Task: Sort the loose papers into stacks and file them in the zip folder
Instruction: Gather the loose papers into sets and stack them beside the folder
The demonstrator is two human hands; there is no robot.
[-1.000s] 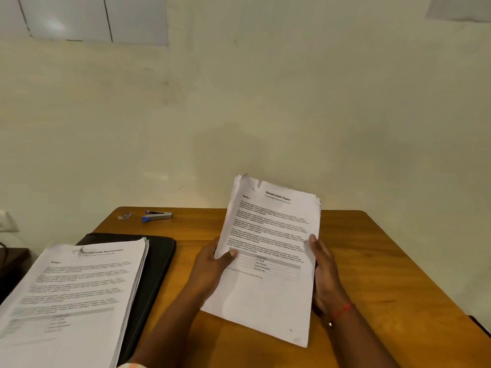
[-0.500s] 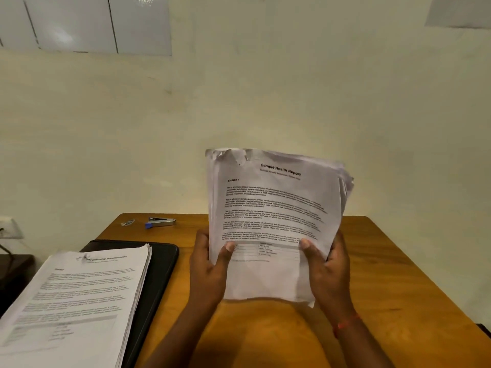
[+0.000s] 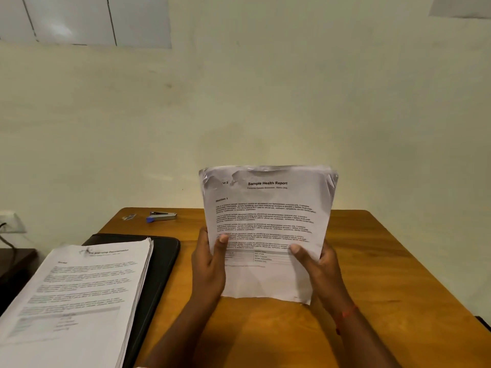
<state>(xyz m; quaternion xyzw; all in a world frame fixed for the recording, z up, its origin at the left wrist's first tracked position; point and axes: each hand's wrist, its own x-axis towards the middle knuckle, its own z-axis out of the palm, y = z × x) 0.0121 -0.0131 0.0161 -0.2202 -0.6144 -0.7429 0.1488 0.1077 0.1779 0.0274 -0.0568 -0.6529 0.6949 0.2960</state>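
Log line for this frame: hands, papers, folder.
left hand grips Health Report sheaf left edge | right hand grips right edge | sheaf upright over table | second stack on zip folder | stapler far edge

Dim, warm light falls on the wooden table (image 3: 385, 274), soft shadow pooling beneath the held papers (image 3: 268, 216). A pale sheen marks the wall panels (image 3: 79, 19); the left stack (image 3: 79, 288) blurs and bows near the wide-angle edge.
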